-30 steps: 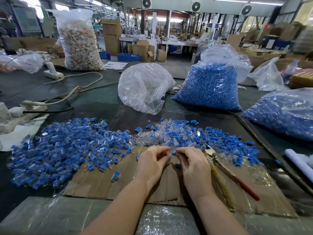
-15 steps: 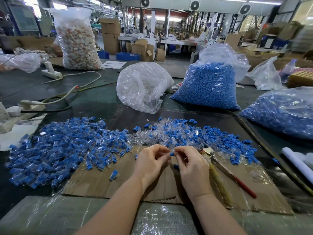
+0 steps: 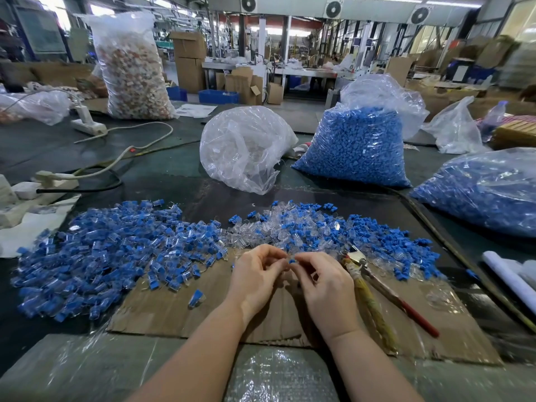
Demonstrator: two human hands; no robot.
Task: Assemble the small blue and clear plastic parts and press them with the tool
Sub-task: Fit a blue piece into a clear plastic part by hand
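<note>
1. Small blue part (image 3: 291, 260) sits pinched between fingertips of both hands, raised just above the cardboard sheet (image 3: 185, 309). Probably held up there so it can be lined up w/ a clear piece; the clear piece itself is too small to make out.
2. Left hand (image 3: 255, 281): grip closed, fingers curled in on the part from its left. Right hand (image 3: 324, 285): grip closed too, thumb & forefinger pinching the same part from the right. Two-hand pinch suits a push-fit.
3. Pressing tool (image 3: 377, 288) lies just right of the right hand, untouched, handles toward the person, so within easy reach for the press step, not yet begun.
4. Loose pile of blue & clear parts (image 3: 333, 230) lies just beyond the grip: feed stock at fingertip reach.
5. Bigger pile of blue-and-clear pieces (image 3: 101, 250) lies left of the grip, likely finished ones set aside.
6. Far side of desk (image 3: 58, 146): bag of blue parts (image 3: 353, 149) and clear bag (image 3: 243, 146), refill stock.
</note>
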